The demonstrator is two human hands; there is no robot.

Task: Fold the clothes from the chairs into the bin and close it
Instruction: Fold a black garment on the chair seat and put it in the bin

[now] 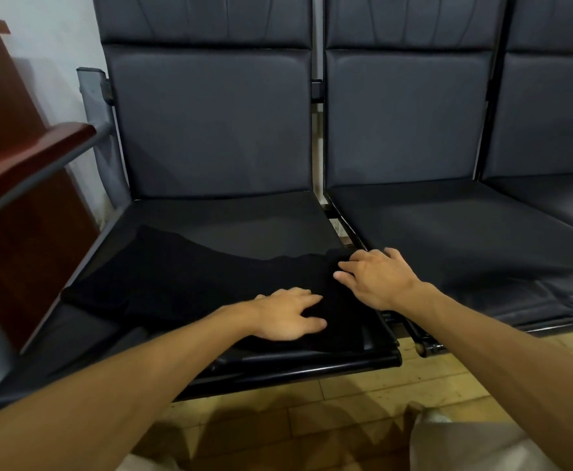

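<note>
Both hands are down on a black garment [183, 280] spread over the seat of the left chair [244, 219]. The left hand [288, 314] lies flat on the cloth near the seat's front edge, palm down, fingers straight and slightly fanned, gripping nothing. The right hand [376, 280] sits further back at the garment's right end, just beside the gap between this seat and the next. Its fingers are spread and only lightly bent, the tips touching the cloth without closing round it. The two hands are near each other but apart.

The garment covers the front part of the seat from the left front corner to the right edge, and its far edge runs in a wavy line across the cushion. The rear strip of the seat shows bare behind it. Black cloth on black padding makes it hard to say whether the piece is doubled over or a single layer.

To the right, the middle chair [431, 226] and a third chair [556, 113] stand in the same joined row. A reddish wooden armrest [30, 154] on a grey metal bar curves along the left side. Below the seats is a wooden floor [312, 402], and the person's pale trouser leg [465, 443] shows at the bottom.
</note>
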